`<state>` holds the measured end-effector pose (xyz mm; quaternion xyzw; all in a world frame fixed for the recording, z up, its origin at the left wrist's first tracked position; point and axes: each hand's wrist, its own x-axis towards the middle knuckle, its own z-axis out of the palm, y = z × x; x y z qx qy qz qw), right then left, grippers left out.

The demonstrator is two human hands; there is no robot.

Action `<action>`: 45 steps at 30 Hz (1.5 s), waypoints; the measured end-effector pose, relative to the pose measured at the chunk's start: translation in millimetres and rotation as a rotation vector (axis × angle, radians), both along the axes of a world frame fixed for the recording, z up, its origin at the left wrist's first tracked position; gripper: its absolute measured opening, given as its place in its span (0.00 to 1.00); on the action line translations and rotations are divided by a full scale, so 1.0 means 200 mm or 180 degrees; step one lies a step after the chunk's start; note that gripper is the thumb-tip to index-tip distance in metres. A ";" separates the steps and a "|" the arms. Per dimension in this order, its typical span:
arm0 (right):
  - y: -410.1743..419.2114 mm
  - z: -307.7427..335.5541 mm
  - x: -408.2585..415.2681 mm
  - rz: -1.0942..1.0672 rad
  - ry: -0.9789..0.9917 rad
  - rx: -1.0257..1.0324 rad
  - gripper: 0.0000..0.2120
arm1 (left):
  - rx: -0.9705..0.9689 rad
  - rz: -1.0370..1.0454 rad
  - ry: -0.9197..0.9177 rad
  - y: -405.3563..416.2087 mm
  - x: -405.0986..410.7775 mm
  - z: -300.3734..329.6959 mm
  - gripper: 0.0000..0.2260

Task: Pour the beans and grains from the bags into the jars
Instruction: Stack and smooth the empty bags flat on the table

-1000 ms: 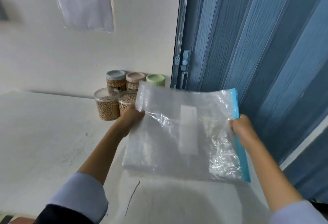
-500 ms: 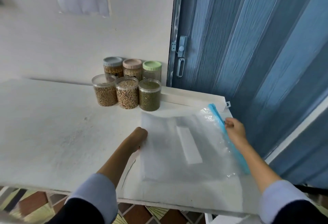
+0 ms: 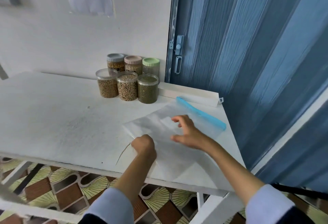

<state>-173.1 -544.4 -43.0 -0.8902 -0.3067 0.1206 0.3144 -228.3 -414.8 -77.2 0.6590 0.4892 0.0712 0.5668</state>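
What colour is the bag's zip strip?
Light blue, on the clear bag's zip strip; head view.

Bare table [image 3: 53, 117] left; jars [image 3: 127, 85] block the back wall.

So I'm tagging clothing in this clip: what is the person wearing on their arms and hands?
Both hands, left hand and right hand, are bare, with no gloves. The forearms are uncovered; each arm has a dark sleeve ending in a pale blue-grey cuff pushed up toward the elbow.
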 end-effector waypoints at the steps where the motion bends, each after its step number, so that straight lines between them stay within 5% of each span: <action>1: 0.01 0.01 -0.06 0.0316 -0.0153 -0.0468 0.33 | 0.0258 -0.0092 0.0161 -0.02 -0.02 -0.01 0.16; 4: 0.02 0.01 -0.18 0.0707 -0.0763 -0.1306 0.39 | -0.0800 0.0245 -0.0271 -0.08 0.02 -0.04 0.16; 6: 0.01 -0.03 -0.23 0.0649 -0.0950 -0.1544 0.39 | -0.1060 0.0115 -0.0274 -0.11 0.05 0.00 0.06; 8: 0.02 -0.08 -0.27 0.0402 -0.1299 -0.1613 0.34 | -0.1899 0.0363 -0.0821 -0.15 0.02 0.05 0.09; 10: 0.02 -0.11 -0.28 0.0089 -0.1776 -0.1645 0.24 | -0.2117 0.0475 -0.1107 -0.19 -0.03 0.10 0.13; 16: -0.08 -0.16 -0.28 -0.0228 -0.1705 -0.1661 0.17 | -0.2514 -0.0791 -0.0426 -0.16 -0.14 0.15 0.11; 20: -0.17 -0.19 -0.27 -0.0194 -0.1521 -0.1476 0.15 | -0.0488 -0.2941 0.0260 -0.09 -0.20 0.15 0.17; 24: -0.21 -0.23 -0.29 -0.0215 -0.1376 -0.1355 0.15 | 0.3032 -0.3922 -0.1058 -0.10 -0.17 0.07 0.19; 27: -0.21 -0.26 -0.29 -0.0335 -0.1358 -0.1152 0.14 | 0.5296 -0.4146 -0.1301 -0.08 -0.12 -0.11 0.39; 32: -0.29 -0.32 -0.30 -0.0378 -0.1358 -0.0914 0.04 | 0.5487 -0.4116 -0.1762 0.01 -0.06 -0.25 0.28; 45: -0.61 -0.40 -0.30 -0.0396 -0.1233 -0.0629 0.06 | 0.5040 -0.4182 -0.2056 0.28 -0.09 -0.28 0.14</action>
